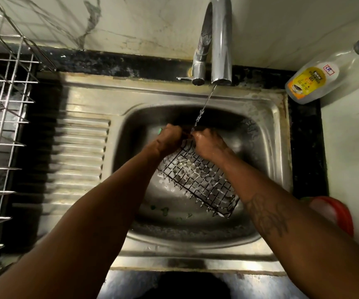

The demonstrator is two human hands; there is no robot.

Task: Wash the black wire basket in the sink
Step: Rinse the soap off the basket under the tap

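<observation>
Left forearm (100,212) and right forearm (282,212) reach over the sink (267,147). The 2 hands hold the black wire basket (198,180), tilted and soapy, inside the basin. Left hand (171,137) and right hand (208,145) each clench its far rim. Water (204,106) from the faucet (220,39) falls between them.

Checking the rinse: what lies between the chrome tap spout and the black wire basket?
Head view: a thin water stream falls from the chrome tap spout to the left hand and right hand gripping the black wire basket.
</observation>
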